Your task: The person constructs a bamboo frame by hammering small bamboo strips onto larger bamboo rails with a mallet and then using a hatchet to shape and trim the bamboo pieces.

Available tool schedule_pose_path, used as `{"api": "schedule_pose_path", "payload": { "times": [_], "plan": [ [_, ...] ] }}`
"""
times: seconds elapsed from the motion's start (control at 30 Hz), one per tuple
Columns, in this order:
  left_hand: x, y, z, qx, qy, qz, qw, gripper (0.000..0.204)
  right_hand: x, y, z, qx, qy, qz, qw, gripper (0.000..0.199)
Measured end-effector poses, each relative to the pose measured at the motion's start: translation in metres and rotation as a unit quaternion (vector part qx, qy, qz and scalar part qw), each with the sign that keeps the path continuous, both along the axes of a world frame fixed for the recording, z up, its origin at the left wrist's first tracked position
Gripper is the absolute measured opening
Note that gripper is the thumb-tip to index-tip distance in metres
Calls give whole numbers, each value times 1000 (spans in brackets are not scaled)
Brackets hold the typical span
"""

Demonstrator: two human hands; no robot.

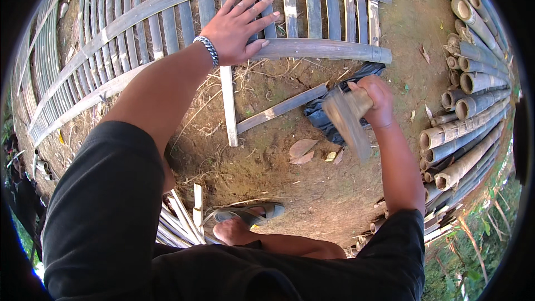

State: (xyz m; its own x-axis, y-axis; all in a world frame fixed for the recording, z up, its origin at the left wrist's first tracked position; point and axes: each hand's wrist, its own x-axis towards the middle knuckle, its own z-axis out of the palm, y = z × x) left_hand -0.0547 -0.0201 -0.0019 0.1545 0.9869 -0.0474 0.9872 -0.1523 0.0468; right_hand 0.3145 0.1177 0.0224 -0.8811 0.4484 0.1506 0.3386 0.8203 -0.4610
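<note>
On bare brown earth strewn with dry leaves lies a grey, weathered panel of split bamboo slats (167, 17) crossed by curved bamboo rails, on which the left hand (237, 28) presses flat with fingers spread, while the right hand (376, 100) is fisted around a motion-blurred broad-bladed wooden-handled chopper (348, 120) just beside a stack of cut bamboo poles (468, 111).

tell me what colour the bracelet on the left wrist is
Silver, a metal chain-link bracelet on the left hand; it shows clearly in the head view.
</note>
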Motion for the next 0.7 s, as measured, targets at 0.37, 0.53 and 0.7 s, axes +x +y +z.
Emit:
{"api": "schedule_pose_path", "payload": {
  "times": [0.37,0.53,0.7],
  "plan": [
    [0,-2,6,-29,3,5,1000,64,-10,-5,0,-20,124,21,992,15],
    [6,-1,7,-33,-3,-10,999,60,-15,0,-14,18,-153,-68,986,20],
    [3,3,11,-47,27,-34,998,56,-5,-13,-3,19,88,-7,996,15]
  ]
}}
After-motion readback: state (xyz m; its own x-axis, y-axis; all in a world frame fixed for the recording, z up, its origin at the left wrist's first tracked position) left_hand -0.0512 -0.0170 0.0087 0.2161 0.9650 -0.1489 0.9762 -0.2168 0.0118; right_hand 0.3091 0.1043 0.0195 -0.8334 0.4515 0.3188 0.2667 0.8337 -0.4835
